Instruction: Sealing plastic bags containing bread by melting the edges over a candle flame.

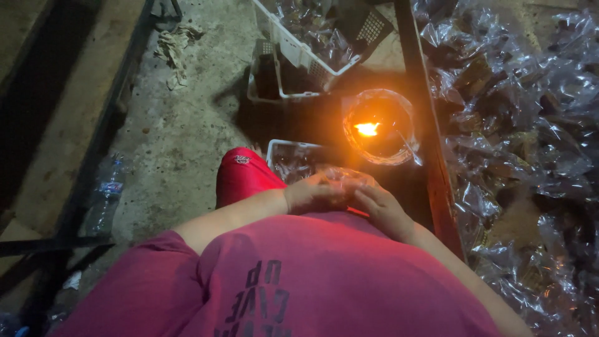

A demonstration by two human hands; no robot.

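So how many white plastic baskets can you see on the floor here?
3. One large basket sits at the top, a second basket lies partly beneath it, and a third basket stands just ahead of the hands. Others may be hidden in the dark.

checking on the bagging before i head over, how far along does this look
Done, it seems: a big heap of clear filled bags lies to the right. In hand: the left hand and right hand meet over a small clear bag close to the lit flame. Left: the white basket by the knee and the upper white crate hold more bags; whether those are finished cannot be told.
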